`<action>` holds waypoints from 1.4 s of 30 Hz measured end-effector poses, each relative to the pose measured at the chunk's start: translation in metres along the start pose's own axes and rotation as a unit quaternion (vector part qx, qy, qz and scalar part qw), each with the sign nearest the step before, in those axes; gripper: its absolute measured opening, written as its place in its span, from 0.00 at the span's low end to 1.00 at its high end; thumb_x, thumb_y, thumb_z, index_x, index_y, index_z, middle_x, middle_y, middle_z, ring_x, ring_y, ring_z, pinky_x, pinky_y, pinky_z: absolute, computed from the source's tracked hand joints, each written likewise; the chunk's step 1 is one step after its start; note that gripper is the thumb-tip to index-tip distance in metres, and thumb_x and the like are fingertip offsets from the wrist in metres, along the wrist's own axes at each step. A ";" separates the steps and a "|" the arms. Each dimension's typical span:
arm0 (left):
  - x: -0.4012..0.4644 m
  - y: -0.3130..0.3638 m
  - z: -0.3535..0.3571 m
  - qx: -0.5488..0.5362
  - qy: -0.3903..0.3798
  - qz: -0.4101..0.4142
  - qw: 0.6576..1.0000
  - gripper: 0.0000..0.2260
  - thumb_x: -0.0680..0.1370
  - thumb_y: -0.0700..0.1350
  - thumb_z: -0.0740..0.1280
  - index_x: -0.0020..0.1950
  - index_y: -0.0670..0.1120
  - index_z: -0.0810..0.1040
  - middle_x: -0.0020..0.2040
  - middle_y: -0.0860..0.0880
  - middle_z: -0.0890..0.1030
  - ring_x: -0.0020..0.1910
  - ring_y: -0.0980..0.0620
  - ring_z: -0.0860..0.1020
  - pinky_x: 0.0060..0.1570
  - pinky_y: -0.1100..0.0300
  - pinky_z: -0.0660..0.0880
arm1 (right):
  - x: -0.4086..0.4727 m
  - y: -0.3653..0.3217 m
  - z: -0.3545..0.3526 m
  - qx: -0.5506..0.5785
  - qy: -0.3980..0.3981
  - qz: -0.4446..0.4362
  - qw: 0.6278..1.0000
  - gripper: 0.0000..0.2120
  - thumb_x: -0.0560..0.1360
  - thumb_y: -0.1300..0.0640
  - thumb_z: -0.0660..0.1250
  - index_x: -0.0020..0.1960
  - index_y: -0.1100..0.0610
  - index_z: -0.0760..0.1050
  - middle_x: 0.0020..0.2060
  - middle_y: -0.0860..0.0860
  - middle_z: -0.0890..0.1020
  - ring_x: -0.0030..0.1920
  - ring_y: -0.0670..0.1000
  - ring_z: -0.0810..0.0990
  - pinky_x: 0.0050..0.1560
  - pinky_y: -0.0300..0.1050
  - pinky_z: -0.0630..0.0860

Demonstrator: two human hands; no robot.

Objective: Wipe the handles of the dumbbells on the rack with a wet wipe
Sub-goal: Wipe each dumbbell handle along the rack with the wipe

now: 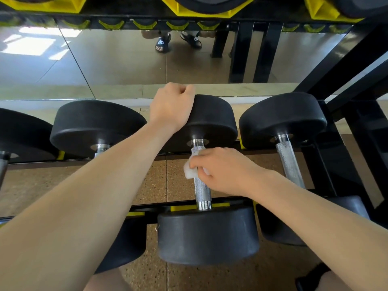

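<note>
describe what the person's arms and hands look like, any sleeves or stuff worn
Both forearms are bare up to the frame edge, with no sleeves in view. The left hand and right hand wear no gloves, and no rings, watch or wristband show on either wrist.

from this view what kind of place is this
Most likely a gym's free-weight area: black dumbbells sit on a black and yellow rack, a wall mirror runs behind them, and the floor looks like speckled rubber.
</note>
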State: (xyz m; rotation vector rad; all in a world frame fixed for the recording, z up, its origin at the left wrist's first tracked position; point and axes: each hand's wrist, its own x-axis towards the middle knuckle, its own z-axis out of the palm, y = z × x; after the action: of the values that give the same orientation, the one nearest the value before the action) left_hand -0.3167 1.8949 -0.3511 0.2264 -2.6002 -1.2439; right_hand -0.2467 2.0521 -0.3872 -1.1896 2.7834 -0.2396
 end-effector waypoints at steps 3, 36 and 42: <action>-0.002 0.001 -0.001 0.005 0.002 0.001 1.000 0.20 0.81 0.48 0.57 0.29 0.48 0.62 0.29 0.50 0.65 0.31 0.50 0.64 0.32 0.55 0.60 | -0.010 0.006 -0.002 0.167 0.033 0.049 0.984 0.12 0.80 0.54 0.59 0.59 0.47 0.79 0.53 0.45 0.81 0.49 0.44 0.79 0.49 0.45 0.78; -0.001 0.001 0.001 0.000 0.005 -0.005 1.000 0.20 0.82 0.49 0.57 0.29 0.48 0.62 0.28 0.50 0.64 0.31 0.49 0.64 0.34 0.56 0.61 | -0.005 -0.039 -0.021 0.174 -0.277 0.027 0.944 0.14 0.80 0.57 0.57 0.42 0.61 0.77 0.34 0.50 0.73 0.38 0.49 0.72 0.39 0.43 0.67; -0.001 0.001 0.001 0.003 0.005 -0.001 1.000 0.21 0.82 0.49 0.57 0.29 0.48 0.62 0.28 0.50 0.64 0.30 0.51 0.64 0.33 0.57 0.60 | -0.018 -0.020 -0.019 0.181 -0.284 0.051 0.940 0.18 0.80 0.54 0.57 0.31 0.57 0.67 0.29 0.50 0.67 0.31 0.48 0.66 0.36 0.46 0.64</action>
State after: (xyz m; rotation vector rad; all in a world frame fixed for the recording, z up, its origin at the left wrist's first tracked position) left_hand -0.3157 1.8967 -0.3510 0.2351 -2.5958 -1.2334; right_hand -0.2234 2.0539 -0.3644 -0.8520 2.1698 -0.3218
